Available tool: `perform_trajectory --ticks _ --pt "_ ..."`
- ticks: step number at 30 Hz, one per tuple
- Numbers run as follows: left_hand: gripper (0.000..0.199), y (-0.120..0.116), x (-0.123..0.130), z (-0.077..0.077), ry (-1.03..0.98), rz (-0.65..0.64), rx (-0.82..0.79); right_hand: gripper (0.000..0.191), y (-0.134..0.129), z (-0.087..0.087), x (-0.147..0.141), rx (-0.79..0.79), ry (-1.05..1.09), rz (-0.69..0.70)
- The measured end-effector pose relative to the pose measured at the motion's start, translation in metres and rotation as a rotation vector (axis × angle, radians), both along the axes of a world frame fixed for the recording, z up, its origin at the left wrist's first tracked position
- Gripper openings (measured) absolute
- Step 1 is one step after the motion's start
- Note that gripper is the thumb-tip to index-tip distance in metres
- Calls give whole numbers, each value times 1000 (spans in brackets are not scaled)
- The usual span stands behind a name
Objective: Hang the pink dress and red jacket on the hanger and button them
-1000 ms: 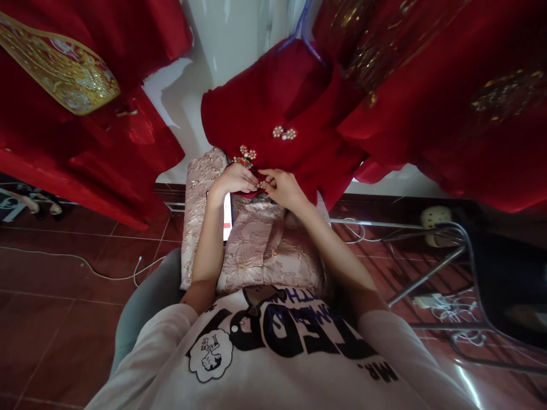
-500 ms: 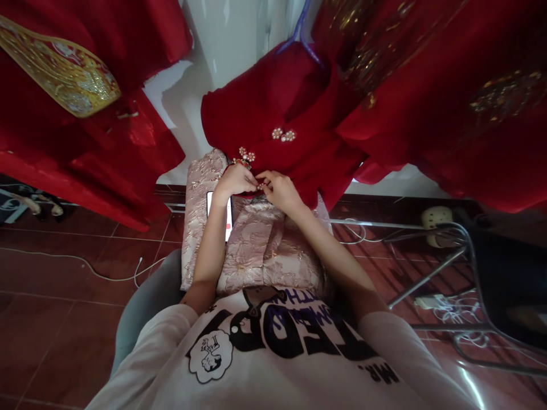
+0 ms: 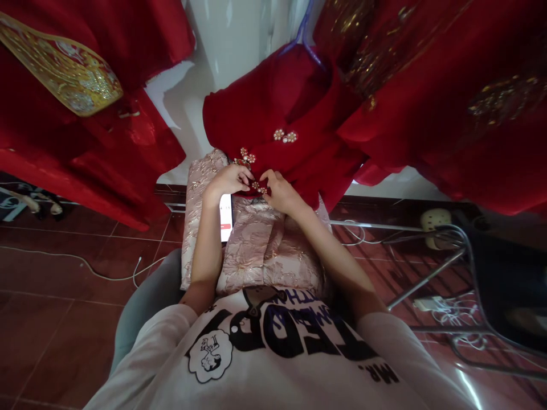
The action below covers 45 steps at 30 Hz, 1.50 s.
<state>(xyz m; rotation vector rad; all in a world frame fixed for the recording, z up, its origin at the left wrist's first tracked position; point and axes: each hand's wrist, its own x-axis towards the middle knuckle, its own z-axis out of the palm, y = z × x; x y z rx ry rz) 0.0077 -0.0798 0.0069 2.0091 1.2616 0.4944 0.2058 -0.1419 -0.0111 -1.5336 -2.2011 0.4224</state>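
Observation:
A red garment (image 3: 248, 122) hangs from a purple hanger (image 3: 302, 34), its lower end lying over my lap. Pearl-and-gold flower ornaments (image 3: 285, 136) sit on its front. Between my hands lies another small flower ornament (image 3: 259, 187) at the garment's near edge. My left hand (image 3: 232, 179) is just left of that ornament, its fingers curled and pinched together; whatever they hold is too small to make out. On the right, my right hand (image 3: 280, 191) grips the red cloth beside the ornament, thumb and forefinger either side of it.
Pinkish brocade cloth (image 3: 273, 250) covers my lap, with a lit phone (image 3: 226, 219) on it under my left wrist. Red garments (image 3: 145, 154) hang left and right. A metal-framed black chair (image 3: 508, 285), cables (image 3: 453, 313) and a pale clog (image 3: 436, 219) are at right.
My hands have moved slightly apart, uncovering the small ornament between them. My left hand has shifted left, and more of the phone's screen shows beside the wrist.

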Motion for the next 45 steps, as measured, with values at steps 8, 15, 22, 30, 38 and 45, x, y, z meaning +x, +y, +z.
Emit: perform_trajectory --ticks 8,15,22,30,38,45 --pt "28 -10 -18 13 2 9 96 17 -4 35 25 42 173 8" --pt "34 -4 6 2 117 -164 -21 11 -6 43 33 37 171 -45" --pt "34 -4 19 -5 249 -122 83 14 -2 29 23 -154 -3 -67" --pt "22 -5 25 -6 247 -109 220 12 5 11 10 -126 151 -52" --pt "19 -9 27 -2 184 -107 271 21 9 10 11 -133 301 -56" --pt "26 -8 27 -5 144 -118 273 21 9 9 10 -129 354 -45"
